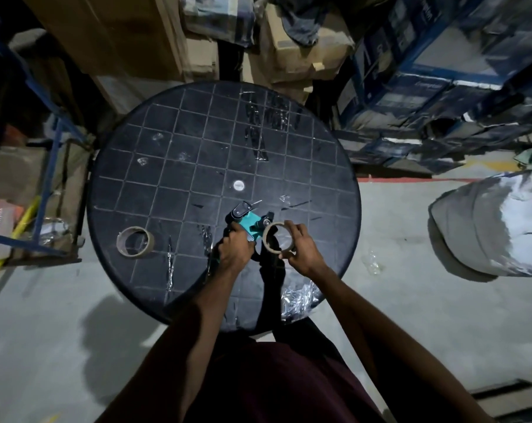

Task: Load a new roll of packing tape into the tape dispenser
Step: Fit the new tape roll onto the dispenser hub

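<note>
A teal and black tape dispenser [247, 222] is held above the near part of the round black table [167, 166], gripped at its handle by my left hand [234, 250]. My right hand [301, 248] holds a brown cardboard ring [278, 236] upright just right of the dispenser, close to its hub. Whether tape is wound on this ring I cannot tell. A second brown roll [135, 241] lies flat on the table's left side, well apart from both hands.
Strips and scraps of clear tape stick to the table top, with crumpled clear plastic [298, 299] at its near edge. Cardboard boxes and blue cartons are stacked behind. A blue metal frame [49, 166] stands left, a grey wrapped bundle [490, 227] right.
</note>
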Action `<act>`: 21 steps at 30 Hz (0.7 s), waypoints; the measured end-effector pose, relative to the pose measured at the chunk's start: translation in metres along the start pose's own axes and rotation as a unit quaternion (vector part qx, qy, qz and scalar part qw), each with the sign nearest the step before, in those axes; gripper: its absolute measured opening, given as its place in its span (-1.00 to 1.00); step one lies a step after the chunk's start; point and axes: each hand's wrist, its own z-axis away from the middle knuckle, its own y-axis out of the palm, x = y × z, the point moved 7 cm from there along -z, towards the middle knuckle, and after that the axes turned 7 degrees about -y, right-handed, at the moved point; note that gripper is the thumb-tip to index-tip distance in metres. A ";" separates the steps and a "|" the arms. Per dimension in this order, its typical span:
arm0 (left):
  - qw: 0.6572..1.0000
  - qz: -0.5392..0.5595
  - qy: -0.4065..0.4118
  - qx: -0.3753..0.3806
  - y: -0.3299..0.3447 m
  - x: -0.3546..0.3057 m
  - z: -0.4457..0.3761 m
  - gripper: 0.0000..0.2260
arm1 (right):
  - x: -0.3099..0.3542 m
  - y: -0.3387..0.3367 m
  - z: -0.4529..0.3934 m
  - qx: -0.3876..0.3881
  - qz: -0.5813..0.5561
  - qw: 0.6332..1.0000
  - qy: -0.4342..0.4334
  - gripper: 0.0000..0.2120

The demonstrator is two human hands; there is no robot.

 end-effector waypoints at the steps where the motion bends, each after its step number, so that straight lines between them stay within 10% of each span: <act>1: 1.000 0.019 -0.010 0.003 0.001 -0.001 -0.002 -0.35 | -0.002 0.000 0.001 0.001 0.001 1.000 0.001 -0.13; 7: 0.996 0.053 -0.053 -0.043 -0.011 -0.005 -0.004 -0.18 | -0.009 -0.005 -0.004 0.018 0.011 1.000 -0.017 -0.13; 15: 0.986 0.070 0.153 0.018 -0.014 -0.050 0.014 -0.23 | -0.015 -0.032 -0.034 0.030 -0.001 0.997 -0.075 -0.10; 21: 0.982 0.143 0.122 -0.029 -0.029 -0.071 0.019 -0.28 | -0.009 -0.051 -0.058 0.028 -0.036 0.993 -0.109 -0.08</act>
